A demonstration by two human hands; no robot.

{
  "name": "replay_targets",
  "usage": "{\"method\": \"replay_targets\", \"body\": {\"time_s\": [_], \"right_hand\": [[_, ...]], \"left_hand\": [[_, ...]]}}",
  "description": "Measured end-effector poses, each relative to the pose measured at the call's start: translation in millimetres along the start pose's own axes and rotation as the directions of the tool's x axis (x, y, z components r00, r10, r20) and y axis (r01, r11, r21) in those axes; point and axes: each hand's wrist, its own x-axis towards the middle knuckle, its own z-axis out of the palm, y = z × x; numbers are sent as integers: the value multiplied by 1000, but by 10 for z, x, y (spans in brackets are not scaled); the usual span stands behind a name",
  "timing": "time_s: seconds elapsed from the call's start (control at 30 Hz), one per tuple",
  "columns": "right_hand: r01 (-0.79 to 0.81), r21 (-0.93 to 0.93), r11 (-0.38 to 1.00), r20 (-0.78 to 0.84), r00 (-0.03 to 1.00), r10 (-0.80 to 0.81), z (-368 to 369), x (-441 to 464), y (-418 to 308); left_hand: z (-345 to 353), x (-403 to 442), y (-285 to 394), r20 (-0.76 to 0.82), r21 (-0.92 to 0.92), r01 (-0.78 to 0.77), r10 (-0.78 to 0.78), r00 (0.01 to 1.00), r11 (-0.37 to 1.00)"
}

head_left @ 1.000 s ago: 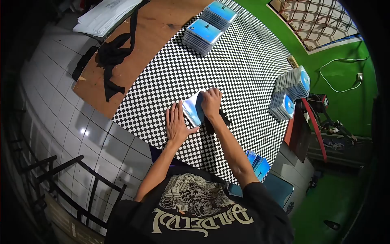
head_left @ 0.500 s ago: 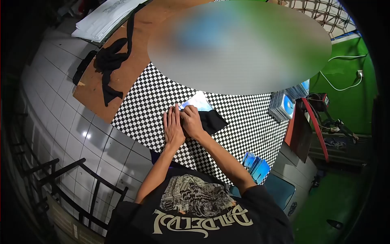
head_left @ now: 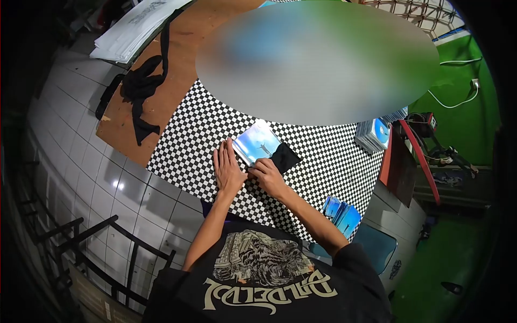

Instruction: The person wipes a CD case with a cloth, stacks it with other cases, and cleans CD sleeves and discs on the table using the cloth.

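A CD case [head_left: 257,143] with a shiny blue cover and a small dark figure on it lies tilted on the checkered tabletop. My left hand [head_left: 229,173] rests flat along its left edge, fingers stretched out and fingertips touching the case. At the lower right edge, my right hand [head_left: 269,176] has its fingers bent and closed on a black cloth [head_left: 286,158]. Most of the cloth spills out to the right of the fingers, over the case's right corner. Part of it is hidden under the hand.
Stacked CD cases [head_left: 371,134] stand at the table's right edge. More blue covers [head_left: 343,216] lie near the front right corner. A long black cloth strip [head_left: 142,81] and white paper sheets [head_left: 137,29] lie at the left. A blurred oval hides the far table.
My right hand has slid down and to the right with the black cloth, uncovering the blue cover. My left hand stays by the case's left edge.
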Motion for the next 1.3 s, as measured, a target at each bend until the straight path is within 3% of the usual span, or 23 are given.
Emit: {"method": "replay_targets", "body": {"time_s": [0.23, 0.33, 0.47, 0.73, 1.3], "right_hand": [[72, -158, 985, -42, 996, -79, 6, 252, 117], [-78, -192, 978, -177, 983, 44, 140, 525, 277], [-158, -283, 946, -285, 956, 74, 189, 767, 532], [-298, -377, 877, -363, 919, 156, 42, 765, 891], [-432, -243, 869, -227, 896, 382, -89, -221, 237]], "left_hand": [[136, 14, -83, -8, 202, -23, 25, 1000, 979], [99, 4, -45, -9, 217, -26, 29, 1000, 976], [66, 12, -18, -23, 153, -28, 32, 999, 988], [101, 12, -20, -64, 174, -33, 45, 997, 984], [127, 21, 2, -66, 181, -32, 45, 997, 983]]}}
